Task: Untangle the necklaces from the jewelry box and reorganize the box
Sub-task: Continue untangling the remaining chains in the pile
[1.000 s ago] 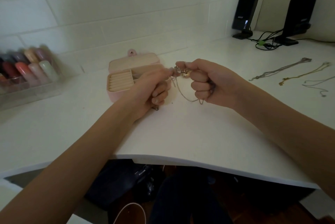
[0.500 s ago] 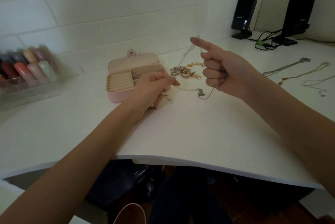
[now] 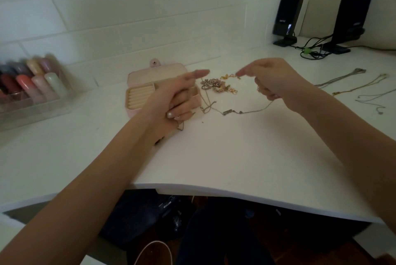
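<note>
A pink jewelry box (image 3: pixel 139 95) lies open on the white desk (image 3: pixel 214 149), its ring rolls showing. Right of it sits a tangle of pink and gold jewelry (image 3: pixel 220 85). A thin chain with a small bar pendant (image 3: pixel 228 112) runs across the desk between my hands. My left hand (image 3: pixel 177 101) hovers in front of the box, index finger pointing right, the other fingers curled round one end of the chain. My right hand (image 3: pixel 272 81) holds the other end in its curled fingers, index finger extended toward the tangle.
Three separate necklaces (image 3: pixel 351 84) lie spread out at the right. A clear case of coloured bottles (image 3: pixel 32 89) stands at the left by the tiled wall. Two black speakers (image 3: pixel 287 16) with cables stand at the back right. The desk's curved front edge is near me.
My right hand has come down from its raised position toward the desk and the tangle. My left hand's index finger now points right. The chain lies slacker on the desk.
</note>
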Motion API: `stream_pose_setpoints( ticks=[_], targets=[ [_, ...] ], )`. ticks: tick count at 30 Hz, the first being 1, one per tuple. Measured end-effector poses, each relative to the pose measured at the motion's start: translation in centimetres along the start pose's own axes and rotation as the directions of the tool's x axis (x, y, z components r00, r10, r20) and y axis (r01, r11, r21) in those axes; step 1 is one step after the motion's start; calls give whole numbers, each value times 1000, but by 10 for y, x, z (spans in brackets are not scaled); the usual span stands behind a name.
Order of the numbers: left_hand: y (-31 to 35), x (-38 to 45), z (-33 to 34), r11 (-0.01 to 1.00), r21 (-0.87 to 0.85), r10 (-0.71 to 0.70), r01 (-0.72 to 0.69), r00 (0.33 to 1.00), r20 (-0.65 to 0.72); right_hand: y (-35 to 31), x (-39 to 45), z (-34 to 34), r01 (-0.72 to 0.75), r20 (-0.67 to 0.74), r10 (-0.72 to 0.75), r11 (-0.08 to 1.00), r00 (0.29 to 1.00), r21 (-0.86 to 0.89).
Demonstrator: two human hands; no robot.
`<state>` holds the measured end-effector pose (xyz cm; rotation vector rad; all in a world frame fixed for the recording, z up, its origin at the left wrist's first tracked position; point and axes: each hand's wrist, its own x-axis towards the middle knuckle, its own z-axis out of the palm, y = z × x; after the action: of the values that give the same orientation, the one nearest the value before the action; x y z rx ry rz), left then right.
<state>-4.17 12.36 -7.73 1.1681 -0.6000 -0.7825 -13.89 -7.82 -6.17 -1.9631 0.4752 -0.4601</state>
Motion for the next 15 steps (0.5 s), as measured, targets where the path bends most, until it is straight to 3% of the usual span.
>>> stream_pose_setpoints(
  ticks=[2, 6, 9, 12, 15],
  targets=[
    [3, 0, -3, 993, -117, -7, 13, 999, 51, 2, 0, 2, 16, 8, -14, 973, 1000, -228],
    [3, 0, -3, 994, -111, 0, 7, 998, 67, 6, 0, 9, 138, 86, -110, 871, 990, -472],
    [3, 0, -3, 995, -102, 2, 7, 996, 85, 3, -7, 21, 286, 200, -226, 886, 953, -364],
    [2, 1, -1, 994, -107, -11, 24, 993, 121, -1, -17, 42, 359, 280, -303, 916, 911, -178],
    [2, 0, 2, 995, -94, -17, 32, 988, 153, -3, -22, 56, 435, 322, -381, 893, 867, -115]
  ],
)
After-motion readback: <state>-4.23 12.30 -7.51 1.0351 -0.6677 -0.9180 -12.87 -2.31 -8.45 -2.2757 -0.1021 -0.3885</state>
